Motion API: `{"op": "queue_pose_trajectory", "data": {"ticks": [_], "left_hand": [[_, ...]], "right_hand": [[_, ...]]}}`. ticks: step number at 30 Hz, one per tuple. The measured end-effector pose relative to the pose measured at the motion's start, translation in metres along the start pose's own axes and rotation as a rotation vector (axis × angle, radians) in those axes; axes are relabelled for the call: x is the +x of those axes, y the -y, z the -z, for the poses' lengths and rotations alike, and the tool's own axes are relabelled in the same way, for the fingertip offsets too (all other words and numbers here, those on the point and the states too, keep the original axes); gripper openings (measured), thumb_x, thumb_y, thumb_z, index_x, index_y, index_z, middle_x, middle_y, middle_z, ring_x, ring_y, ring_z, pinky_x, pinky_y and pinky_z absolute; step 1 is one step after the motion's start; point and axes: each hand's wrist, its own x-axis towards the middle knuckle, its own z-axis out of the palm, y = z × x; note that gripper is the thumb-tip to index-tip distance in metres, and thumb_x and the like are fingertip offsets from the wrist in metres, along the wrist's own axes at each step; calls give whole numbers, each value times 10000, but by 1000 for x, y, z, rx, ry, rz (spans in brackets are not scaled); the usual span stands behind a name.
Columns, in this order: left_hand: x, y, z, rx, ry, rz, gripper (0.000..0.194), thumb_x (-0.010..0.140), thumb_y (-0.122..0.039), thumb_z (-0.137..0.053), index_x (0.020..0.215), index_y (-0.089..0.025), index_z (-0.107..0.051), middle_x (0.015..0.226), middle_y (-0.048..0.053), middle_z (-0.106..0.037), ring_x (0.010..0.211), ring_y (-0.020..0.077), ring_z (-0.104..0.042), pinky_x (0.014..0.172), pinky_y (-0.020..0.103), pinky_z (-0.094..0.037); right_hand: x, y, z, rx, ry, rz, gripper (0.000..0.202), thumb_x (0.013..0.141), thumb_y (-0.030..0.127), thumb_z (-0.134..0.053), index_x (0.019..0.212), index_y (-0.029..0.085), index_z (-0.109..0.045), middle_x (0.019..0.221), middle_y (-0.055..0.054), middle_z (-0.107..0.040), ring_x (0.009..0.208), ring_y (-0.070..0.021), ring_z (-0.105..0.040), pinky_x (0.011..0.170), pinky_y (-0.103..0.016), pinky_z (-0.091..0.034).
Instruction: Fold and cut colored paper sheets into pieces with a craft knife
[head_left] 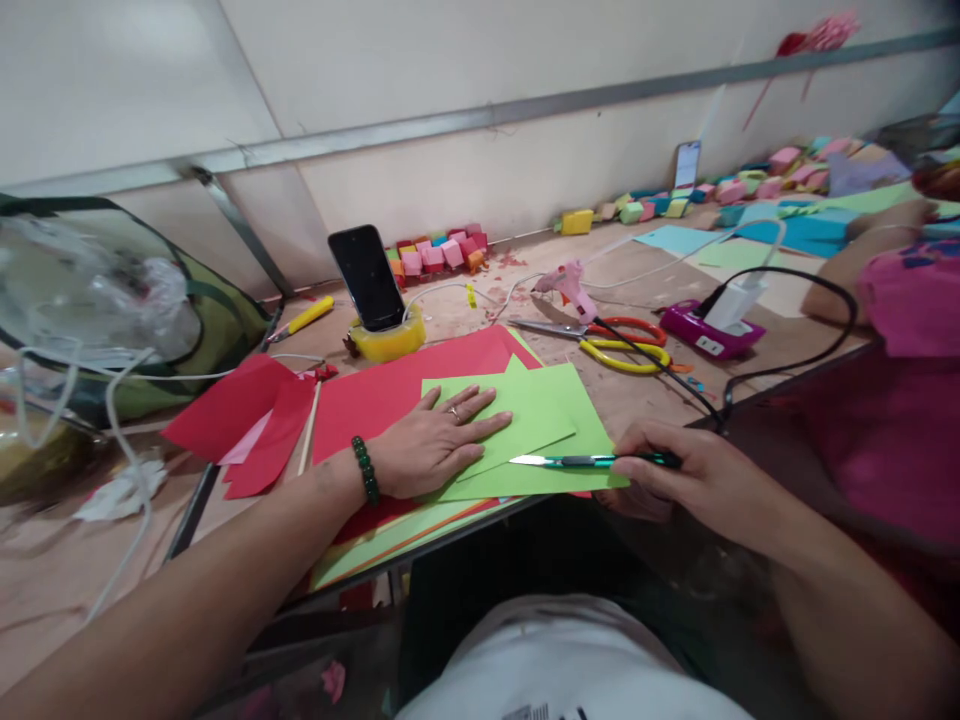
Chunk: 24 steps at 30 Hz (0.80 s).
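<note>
My left hand [431, 445] lies flat, fingers spread, on light green paper [544, 405] near the table's front edge. A ring and a dark bead bracelet are on that hand and wrist. In my right hand [694, 485] is a cutter knife [574, 461] with a teal and black handle. Its blade points left and lies over the green paper, close to the edge of an upper green piece. Whether the blade touches the paper, I cannot tell. Red paper [379, 395] and more coloured sheets lie stacked underneath.
Beyond the stack are scissors [626, 350], a pink glue gun [571, 290], a purple power strip [709, 330] with cables, and a phone [366, 277] on a yellow tape roll [390, 335]. A yellow-handled cutter [309, 315] lies left. Another person's arm [847, 265] rests at right.
</note>
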Motion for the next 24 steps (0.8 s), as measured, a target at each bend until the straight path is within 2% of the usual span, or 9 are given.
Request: {"op": "queue_pose_trajectory", "data": {"ticks": [11,24], "left_hand": [[0,0,0,3,-6,5,509,1029,-398,-212,1533,-325,-199,1629,38,-68,1494,261,-83,1150,597,-101],[-1,-2,2,-17,-10,2,510,1027,-385,-224,1531,-310,-219,1626,55,-90,1494,254,-89,1153,583,-95]], "right_hand": [[2,8,-6,61,34,-20,296,862,496,-582,801,213,-642,700,-6,-660,558,-136,-539,509,-263,-390],[2,8,-8,71,37,-27,275,867,478,-584,803,215,-632,691,-2,-646,550,-131,-519,488,-255,-380]]}}
